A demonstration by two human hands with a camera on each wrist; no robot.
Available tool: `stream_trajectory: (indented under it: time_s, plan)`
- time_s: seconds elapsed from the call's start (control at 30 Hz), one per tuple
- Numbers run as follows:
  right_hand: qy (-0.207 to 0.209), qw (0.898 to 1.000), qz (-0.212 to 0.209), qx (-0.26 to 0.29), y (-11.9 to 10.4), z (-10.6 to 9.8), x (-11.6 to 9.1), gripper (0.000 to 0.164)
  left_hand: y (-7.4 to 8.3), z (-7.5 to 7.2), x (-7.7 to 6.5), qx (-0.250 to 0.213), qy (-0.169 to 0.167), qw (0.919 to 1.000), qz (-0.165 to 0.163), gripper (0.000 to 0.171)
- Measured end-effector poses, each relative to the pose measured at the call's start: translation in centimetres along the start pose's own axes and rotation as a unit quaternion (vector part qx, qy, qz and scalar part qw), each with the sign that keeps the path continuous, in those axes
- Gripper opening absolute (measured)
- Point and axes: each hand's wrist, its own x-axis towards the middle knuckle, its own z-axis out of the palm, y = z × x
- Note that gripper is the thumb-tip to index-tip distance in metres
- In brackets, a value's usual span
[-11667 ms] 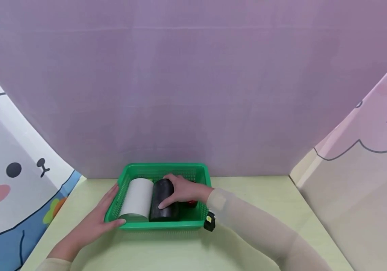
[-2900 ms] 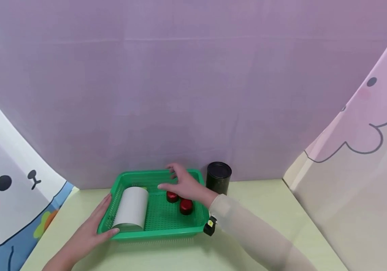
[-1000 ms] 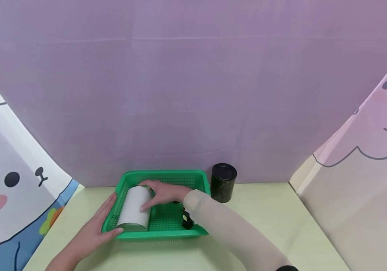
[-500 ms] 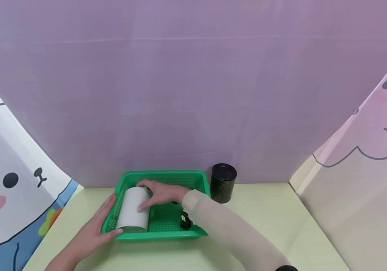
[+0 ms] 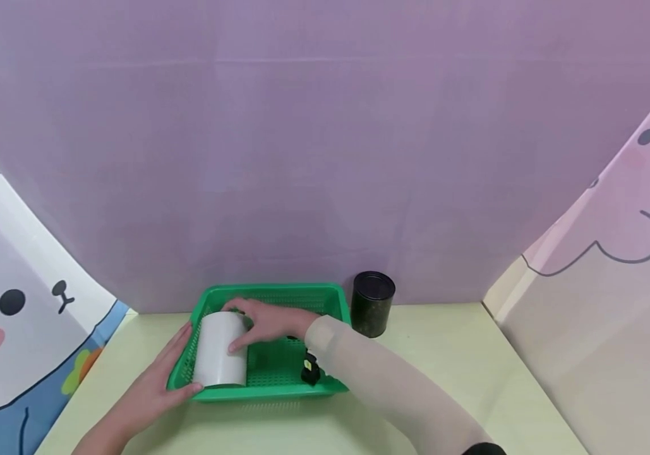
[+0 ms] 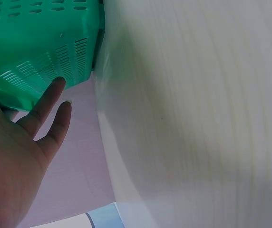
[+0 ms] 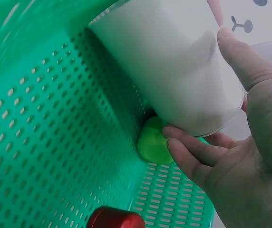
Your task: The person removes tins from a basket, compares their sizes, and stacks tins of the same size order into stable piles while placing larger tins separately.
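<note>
Here | basket point(image 5: 273, 394): white cylinder point(image 5: 218, 357), red object point(image 7: 117, 218), lime object point(image 7: 154, 144) | right fingers point(image 7: 193, 143) gripping cylinder | left fingers point(image 6: 59, 126) spread

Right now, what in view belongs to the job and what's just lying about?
In the job:
white cylinder, gripped by the right hand
green basket, steadied by the left hand
black can, moved out of the basket earlier

Probably just lying about for now, in the basket, not held:
red object
lime-green object
</note>
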Motion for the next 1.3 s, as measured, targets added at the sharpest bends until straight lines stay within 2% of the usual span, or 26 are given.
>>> stream_trajectory:
  time_s: [0.3, 0.5, 0.7, 0.87, 1.07, 1.3]
  plan:
    - [0.005, 1.0, -0.025, -0.004, -0.7, -0.1, -0.6, 0.076, 0.0, -0.1, 0.1, 0.001, -0.007, 0.9999, -0.012, 0.114]
    - [0.026, 0.997, -0.056, -0.055, -1.9, 0.1, -1.0, 0.072, -0.1, -0.1, 0.0, -0.008, -0.003, 1.0, -0.005, 0.114]
    - [0.041, 0.994, -0.056, -0.087, -2.5, 0.3, -1.2, 0.069, -0.1, -0.1, 0.0, -0.019, -0.006, 0.9998, -0.007, 0.115]
    - [0.066, 0.994, -0.054, -0.066, -2.5, 0.5, -1.1, 0.06, -0.1, -0.1, 0.0, -0.017, -0.007, 0.9998, -0.008, 0.115]
    - [0.1, 0.994, -0.036, -0.011, -2.6, 1.0, -0.9, 0.051, -0.2, -0.1, -0.1, -0.011, -0.011, 0.9998, -0.013, 0.115]
    - [0.13, 0.991, -0.004, 0.019, -3.3, 1.9, -0.8, 0.055, -0.1, -0.1, -0.1, -0.013, -0.011, 0.9997, -0.016, 0.116]
